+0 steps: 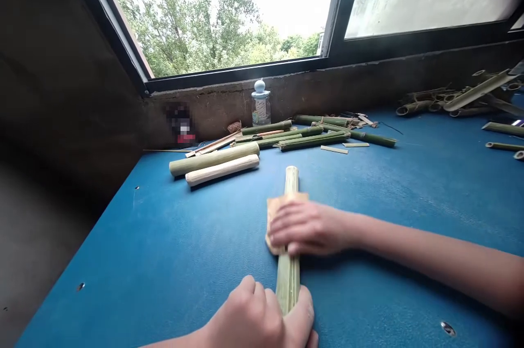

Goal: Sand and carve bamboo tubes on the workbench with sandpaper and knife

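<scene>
A pale green bamboo piece [289,280] lies on the blue table, pointing away from me. Its near end is in the grip of my left hand [262,315], fingers wrapped round it. Across its middle, my right hand [303,226] presses down a tan sheet that looks like sandpaper [273,207]. The sheet is bent over the bamboo, and the right fingers are closed over it, slightly blurred. The far end of the bamboo sticks out past the sheet. What lies under the right palm is hidden.
Two thick bamboo lengths, one green [215,158] and one peeled [223,169], lie at the back left. Behind them are several green bamboo strips [315,141] and a clear bottle [261,108]. A bamboo pile [454,100] is at the far right, below the window [245,70].
</scene>
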Demonstrator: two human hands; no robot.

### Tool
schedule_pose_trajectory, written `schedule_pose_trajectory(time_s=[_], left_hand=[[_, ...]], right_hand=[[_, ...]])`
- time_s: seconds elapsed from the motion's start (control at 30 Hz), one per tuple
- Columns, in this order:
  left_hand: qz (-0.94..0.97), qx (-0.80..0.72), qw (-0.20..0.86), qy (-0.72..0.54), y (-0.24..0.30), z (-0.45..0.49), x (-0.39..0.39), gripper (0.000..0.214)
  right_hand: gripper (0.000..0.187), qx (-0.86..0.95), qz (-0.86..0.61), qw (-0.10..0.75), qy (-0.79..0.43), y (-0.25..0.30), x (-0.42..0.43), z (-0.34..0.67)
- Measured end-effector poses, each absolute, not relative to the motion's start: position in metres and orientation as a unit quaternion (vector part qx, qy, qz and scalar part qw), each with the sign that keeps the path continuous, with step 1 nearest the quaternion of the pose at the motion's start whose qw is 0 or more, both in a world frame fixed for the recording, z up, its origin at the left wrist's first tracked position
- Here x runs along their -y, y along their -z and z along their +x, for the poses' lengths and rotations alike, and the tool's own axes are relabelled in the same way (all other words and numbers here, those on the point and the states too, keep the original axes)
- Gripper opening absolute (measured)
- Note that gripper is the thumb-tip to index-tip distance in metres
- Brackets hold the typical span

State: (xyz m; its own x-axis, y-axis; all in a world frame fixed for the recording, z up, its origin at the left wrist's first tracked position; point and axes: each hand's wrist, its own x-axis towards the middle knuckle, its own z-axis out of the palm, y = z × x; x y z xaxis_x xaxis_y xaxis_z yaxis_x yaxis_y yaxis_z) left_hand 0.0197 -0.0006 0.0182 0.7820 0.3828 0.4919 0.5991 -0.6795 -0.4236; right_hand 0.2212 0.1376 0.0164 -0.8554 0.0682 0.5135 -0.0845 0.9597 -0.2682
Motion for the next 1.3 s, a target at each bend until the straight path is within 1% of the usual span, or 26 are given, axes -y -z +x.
schedule_pose_trajectory(time_s=[0.1, 0.17, 0.23, 0.3, 0.37, 0.43, 0.5, 0.57, 0.63, 0.73, 0.8, 0.83, 0.9, 1.0, 1.07, 1.13, 1.2, 1.3], left_hand=[[-0.899, 0.277, 0.284, 0.187, -0.018, 0.019, 0.001, 0.03], [-0.898, 0.278, 0.285, 0.189, -0.018, 0.019, 0.001, 0.03], [-0.897, 0.275, 0.287, 0.191, -0.018, 0.018, 0.001, 0.03], [-0.898, 0.271, 0.289, 0.192, -0.018, 0.018, 0.001, 0.031], [-0.898, 0.271, 0.289, 0.192, -0.017, 0.017, 0.001, 0.032], [-0.898, 0.273, 0.286, 0.193, -0.017, 0.017, 0.001, 0.032], [-0.902, 0.277, 0.276, 0.184, -0.017, 0.017, 0.001, 0.032], [-0.907, 0.279, 0.266, 0.172, -0.018, 0.017, 0.001, 0.032], [-0.91, 0.278, 0.258, 0.166, -0.019, 0.017, 0.001, 0.033], [-0.911, 0.275, 0.254, 0.17, -0.02, 0.017, 0.002, 0.032], [-0.91, 0.278, 0.254, 0.171, -0.02, 0.016, 0.002, 0.032], [-0.91, 0.28, 0.254, 0.172, -0.02, 0.016, 0.002, 0.032], [-0.909, 0.278, 0.256, 0.175, -0.018, 0.015, 0.001, 0.032], [-0.91, 0.268, 0.252, 0.192, -0.016, 0.015, 0.0, 0.032], [-0.911, 0.267, 0.248, 0.192, -0.016, 0.015, 0.0, 0.032], [-0.913, 0.268, 0.248, 0.182, -0.019, 0.016, 0.0, 0.032], [-0.914, 0.27, 0.245, 0.176, -0.021, 0.016, -0.001, 0.032], [-0.916, 0.266, 0.232, 0.189, -0.023, 0.016, -0.002, 0.032]], right_hand=[[0.031, 0.954, -0.111, 0.257, -0.106, -0.016, -0.178, 0.242], [0.033, 0.951, -0.152, 0.248, -0.106, -0.018, -0.19, 0.249], [0.032, 0.953, -0.13, 0.241, -0.131, -0.022, -0.181, 0.245], [0.031, 0.961, -0.063, 0.232, -0.136, -0.026, -0.158, 0.235], [0.034, 0.972, 0.006, 0.218, -0.087, -0.03, -0.131, 0.225], [0.039, 0.977, 0.049, 0.206, -0.01, -0.031, -0.113, 0.221], [0.04, 0.976, 0.062, 0.202, 0.044, -0.03, -0.111, 0.224], [0.041, 0.976, 0.051, 0.203, 0.052, -0.024, -0.128, 0.232], [0.041, 0.977, 0.005, 0.212, 0.029, -0.015, -0.159, 0.246], [0.038, 0.96, -0.124, 0.247, -0.041, -0.006, -0.202, 0.267], [0.038, 0.94, -0.196, 0.266, -0.086, -0.005, -0.207, 0.27], [0.038, 0.935, -0.204, 0.272, -0.103, -0.006, -0.199, 0.267], [0.036, 0.941, -0.156, 0.27, -0.13, -0.009, -0.166, 0.252], [0.037, 0.956, -0.002, 0.232, -0.179, -0.014, -0.115, 0.224], [0.036, 0.955, 0.029, 0.233, -0.183, -0.015, -0.113, 0.219], [0.033, 0.949, -0.038, 0.261, -0.176, -0.014, -0.142, 0.229], [0.031, 0.923, -0.196, 0.287, -0.164, -0.012, -0.184, 0.249], [0.034, 0.896, -0.287, 0.303, -0.152, -0.01, -0.219, 0.273]])
